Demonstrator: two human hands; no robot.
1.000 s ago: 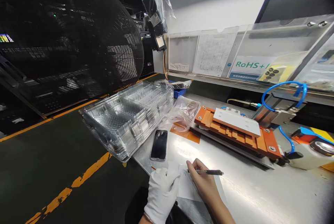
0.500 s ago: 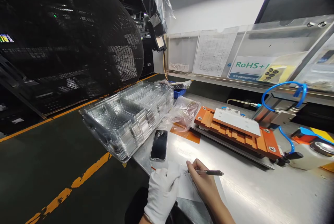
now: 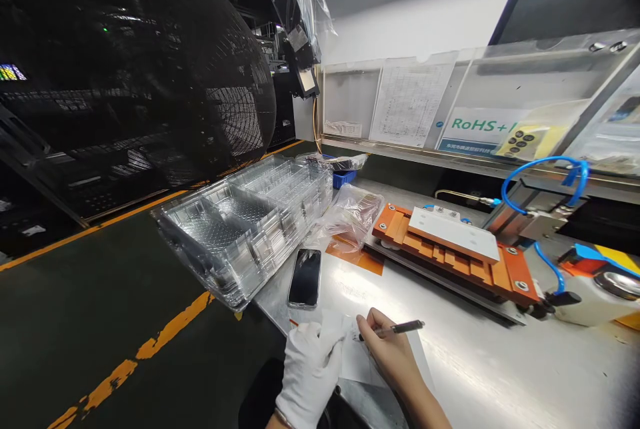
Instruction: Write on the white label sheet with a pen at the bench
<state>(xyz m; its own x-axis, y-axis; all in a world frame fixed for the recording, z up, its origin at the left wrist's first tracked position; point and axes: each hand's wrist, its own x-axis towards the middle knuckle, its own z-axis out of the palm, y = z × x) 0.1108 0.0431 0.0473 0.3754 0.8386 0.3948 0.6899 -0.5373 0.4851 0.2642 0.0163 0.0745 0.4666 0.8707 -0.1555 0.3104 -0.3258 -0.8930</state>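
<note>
My right hand (image 3: 387, 349) is bare and closed around a dark pen (image 3: 409, 327). The pen's tip points down to the left, at small dark marks on a white sheet of paper (image 3: 357, 364). My left hand (image 3: 310, 366), in a white glove, rests at the left side of that sheet with its fingers curled. Something white sticks out between its thumb and fingers, blending with the glove and the paper, so I cannot tell what it is. Just beyond the left hand lies a smartphone (image 3: 305, 278) with a dark screen.
Stacked clear plastic trays (image 3: 250, 229) stand at the left table edge. Behind the phone are a plastic bag (image 3: 353, 216) and an orange sheet (image 3: 373, 262). An orange fixture with a white plate (image 3: 453, 232) sits on the right, near blue air tubing (image 3: 543, 161) and a white bottle (image 3: 595, 296).
The pen has tilted, its rear end now higher and slightly further left. My right hand has shifted slightly on the paper. My left hand and the phone have stayed put.
</note>
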